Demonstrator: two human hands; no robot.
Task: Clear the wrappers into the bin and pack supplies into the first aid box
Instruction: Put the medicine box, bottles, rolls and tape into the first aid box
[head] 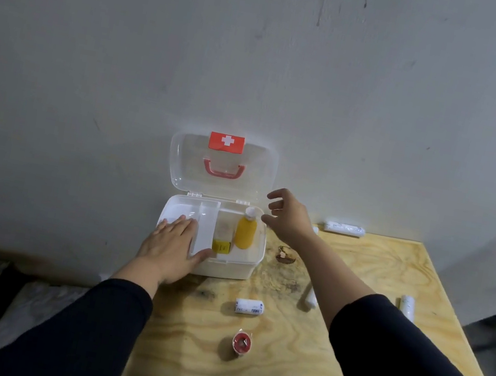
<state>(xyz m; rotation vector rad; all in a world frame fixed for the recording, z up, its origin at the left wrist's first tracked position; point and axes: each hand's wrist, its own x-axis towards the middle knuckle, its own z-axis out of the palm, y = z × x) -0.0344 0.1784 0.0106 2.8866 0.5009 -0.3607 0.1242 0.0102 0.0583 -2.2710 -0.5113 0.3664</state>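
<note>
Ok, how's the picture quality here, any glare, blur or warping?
Head view: wide-angle warping bends the table edges and stretches the sleeves; light is dim and soft, brightest around the first aid box, darkest at lower left; the clear lid shows faint sheen, no harsh glare; the right hand is slightly blurred; roll labels are too soft to read.

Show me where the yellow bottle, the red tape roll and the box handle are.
yellow bottle point(245, 233), head view, middle of its body
red tape roll point(241, 343), head view, its red face
box handle point(223, 169), head view, its red bar
</note>
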